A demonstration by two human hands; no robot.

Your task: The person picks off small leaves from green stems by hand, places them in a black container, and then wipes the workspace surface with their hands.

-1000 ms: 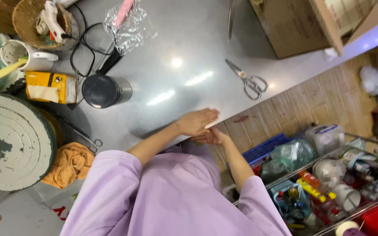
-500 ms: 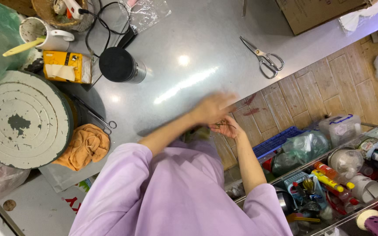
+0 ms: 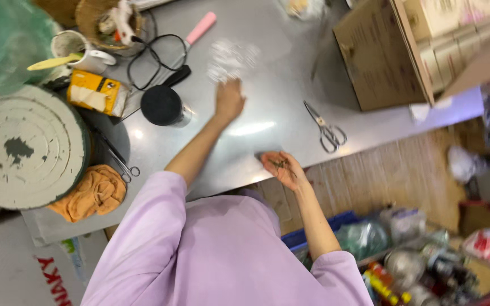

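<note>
**Two hands apart: one at the plastic wrap, one cupped at the bench edge**

Two things are in hand, and neither looks finished. The left hand point(image 3: 229, 100) stretches far across the grey bench point(image 3: 290, 96) and meets the near edge of a crumpled piece of clear plastic wrap point(image 3: 231, 58). Both are blurred, so I cannot tell whether the fingers have closed on the wrap or only touch it. The wrap lies on the bench, between the black round tin point(image 3: 161, 105) and the cardboard box point(image 3: 378, 54), just below the pink-handled tool point(image 3: 201, 27).

The right hand point(image 3: 282, 168) sits at the near edge of the bench, palm up and loosely cupped, not clenched. A small heap of dark bits point(image 3: 280, 164) lies in the palm; what they are is too small to tell. They are gathered in the hand, but nothing shows where they belong.

The scissors point(image 3: 327, 134) lie closed on the bench to the right of that hand, apart from it and untouched. At the left, the yellow packet point(image 3: 93, 92), the orange cloth point(image 3: 92, 192) and the large round grey disc point(image 3: 21, 144) sit well away from both hands.
</note>
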